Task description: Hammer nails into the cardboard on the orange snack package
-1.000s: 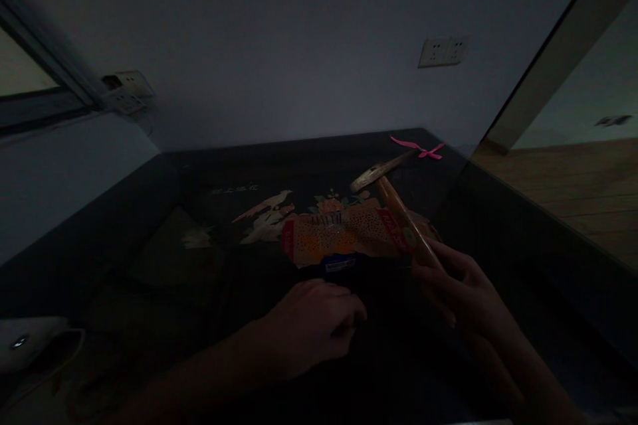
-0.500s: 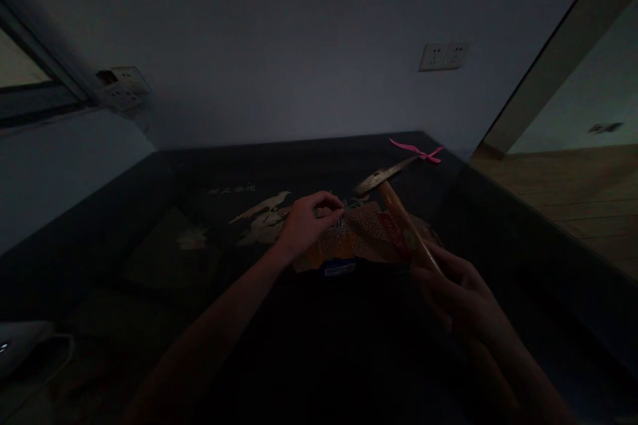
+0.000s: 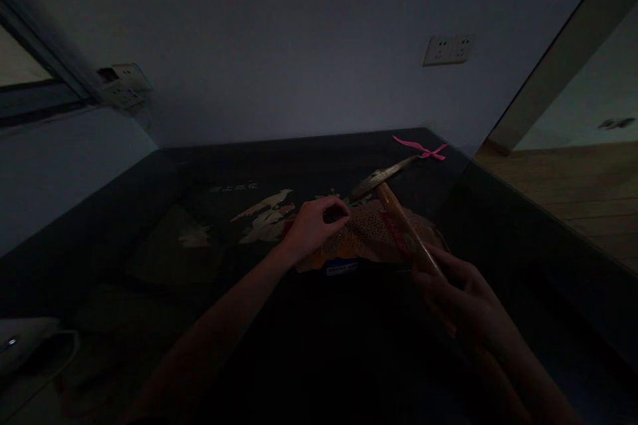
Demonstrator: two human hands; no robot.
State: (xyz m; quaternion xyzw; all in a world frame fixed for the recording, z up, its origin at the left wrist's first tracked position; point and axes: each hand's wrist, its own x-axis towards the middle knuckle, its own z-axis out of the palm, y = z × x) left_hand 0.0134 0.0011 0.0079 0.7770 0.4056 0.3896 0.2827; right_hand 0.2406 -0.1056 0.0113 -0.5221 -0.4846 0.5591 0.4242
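My right hand [image 3: 466,292] is wrapped round the wooden handle of a hammer [image 3: 399,216]. The hammer's metal head is raised at the far end, up and to the right of my left hand [image 3: 315,226]. Thumb and index finger of that left hand meet in a pinch; in the dim light I cannot make out anything between them. Under both hands lies a crumpled, dotted brown and red packet or sheet [image 3: 366,232] with a blue label at its near edge. Its far right part is partly behind the hammer handle.
The dark surface [image 3: 349,153] has bird and flower decoration [image 3: 266,222] and raised edges. A pink ribbon [image 3: 431,153] is at the far right corner. A white device [image 3: 24,342] with a cable sits at the lower left. Wall sockets [image 3: 448,50] are on the wall behind.
My left hand has shifted slightly right, its fingertips still pinched. The hammer stays raised in my right hand with little movement. The view has shifted slightly.
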